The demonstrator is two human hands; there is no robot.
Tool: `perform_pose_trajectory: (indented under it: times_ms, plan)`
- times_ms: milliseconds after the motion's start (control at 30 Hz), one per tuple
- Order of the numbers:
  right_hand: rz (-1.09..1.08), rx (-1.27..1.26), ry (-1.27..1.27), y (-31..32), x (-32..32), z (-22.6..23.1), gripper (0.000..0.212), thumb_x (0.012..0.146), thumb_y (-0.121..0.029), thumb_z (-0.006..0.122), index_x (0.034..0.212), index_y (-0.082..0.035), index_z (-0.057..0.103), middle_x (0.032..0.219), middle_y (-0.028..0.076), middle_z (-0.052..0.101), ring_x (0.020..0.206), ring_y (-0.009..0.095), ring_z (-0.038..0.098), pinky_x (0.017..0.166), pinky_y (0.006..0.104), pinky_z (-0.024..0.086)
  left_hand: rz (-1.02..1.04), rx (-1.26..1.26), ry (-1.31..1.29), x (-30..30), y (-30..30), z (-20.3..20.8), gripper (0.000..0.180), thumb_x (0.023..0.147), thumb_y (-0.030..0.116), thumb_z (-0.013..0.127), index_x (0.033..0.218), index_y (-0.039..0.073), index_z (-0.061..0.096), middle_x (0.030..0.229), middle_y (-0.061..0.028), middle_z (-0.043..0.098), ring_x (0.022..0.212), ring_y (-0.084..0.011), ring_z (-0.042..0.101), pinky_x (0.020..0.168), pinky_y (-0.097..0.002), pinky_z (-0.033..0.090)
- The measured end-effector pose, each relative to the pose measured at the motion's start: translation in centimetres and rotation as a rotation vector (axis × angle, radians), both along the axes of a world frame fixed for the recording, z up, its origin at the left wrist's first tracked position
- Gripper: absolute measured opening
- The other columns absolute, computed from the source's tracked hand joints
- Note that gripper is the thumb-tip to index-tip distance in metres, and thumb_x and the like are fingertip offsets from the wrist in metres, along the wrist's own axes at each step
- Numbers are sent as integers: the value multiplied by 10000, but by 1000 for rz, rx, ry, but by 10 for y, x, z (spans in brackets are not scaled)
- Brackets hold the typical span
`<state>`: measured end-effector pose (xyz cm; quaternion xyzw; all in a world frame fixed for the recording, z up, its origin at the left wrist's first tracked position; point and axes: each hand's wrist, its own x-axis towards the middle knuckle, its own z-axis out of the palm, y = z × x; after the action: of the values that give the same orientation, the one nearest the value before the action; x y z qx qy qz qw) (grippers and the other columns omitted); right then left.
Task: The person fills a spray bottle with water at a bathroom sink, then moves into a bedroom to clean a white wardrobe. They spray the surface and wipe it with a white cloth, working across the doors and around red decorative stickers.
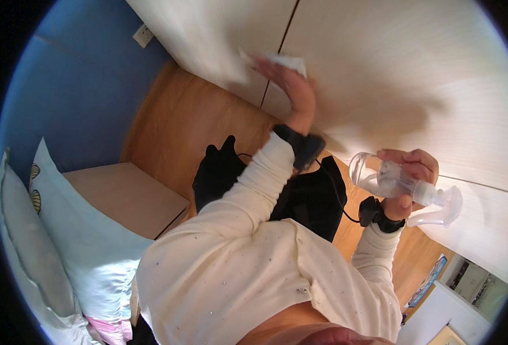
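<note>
My left hand point(291, 86) is raised against a pale wood-grain cabinet door point(374, 52), close to the dark seam between two panels. A white cloth or tissue point(293, 62) lies under its fingers, pressed to the door; motion blurs both. On the right, the fingers of my right hand point(420, 167) wrap round a clear spray bottle point(374, 177). The bottle is tipped on its side, its translucent trigger head point(446, 207) pointing toward the lower right. A little clear liquid may be inside, though I cannot tell how much.
Behind me on the left stand a brown box point(127, 192) and a light blue pillow point(84, 230). A blue wall point(87, 75) with a white socket point(143, 35) rises at the left. Wooden flooring point(191, 109) runs along the cabinet. A thin black cable point(345, 201) hangs near my right wrist.
</note>
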<state>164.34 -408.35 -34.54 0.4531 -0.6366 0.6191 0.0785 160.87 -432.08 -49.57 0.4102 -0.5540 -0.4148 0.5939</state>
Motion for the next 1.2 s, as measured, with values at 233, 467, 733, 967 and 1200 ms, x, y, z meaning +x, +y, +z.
perform_pose_trajectory:
  times_ms: [233, 467, 733, 967, 1200]
  plan:
    - [-78, -148, -23, 24, 6, 1, 609, 864, -542, 606, 972, 42, 469, 1062, 172, 436, 766, 363, 677, 635, 404, 563, -112, -1048, -190, 0, -11, 152, 624, 898, 218, 491, 1460, 38, 288, 1505, -281, 226, 1403, -445, 178, 1149, -532, 121]
    - [-167, -50, -152, 46, 3, -22, 611, 837, -551, 657, 933, 26, 480, 981, 162, 584, 848, 285, 675, 748, 356, 553, -288, -2114, -645, 25, -51, 2, 472, 908, 283, 509, 1358, 141, 493, 1453, -16, 438, 1315, -133, 417, 1134, -378, 272]
    - [-310, -162, -127, 65, -13, -13, 587, 858, -545, 626, 876, 28, 500, 930, 157, 538, 736, 328, 683, 637, 416, 571, 140, -1330, -129, -19, -86, 216, 708, 841, 274, 471, 1457, -17, 276, 1379, -314, 346, 1337, -511, 255, 1061, -648, 186]
    - [-285, -209, -125, 73, -5, -33, 592, 859, -559, 614, 906, 20, 498, 947, 119, 475, 731, 336, 694, 581, 401, 582, -298, -1647, -390, -61, 101, 229, 691, 872, 337, 507, 1496, 166, 263, 1530, -121, 260, 1411, -285, 215, 1096, -527, 193]
    - [-327, -234, -101, 80, -1, -46, 526, 874, -503, 615, 943, 10, 521, 964, 125, 487, 744, 320, 699, 626, 386, 562, 90, -2322, -669, -35, 49, 12, 626, 1006, 301, 466, 1526, 145, 155, 1505, -61, 328, 1303, -182, 394, 1123, -349, 290]
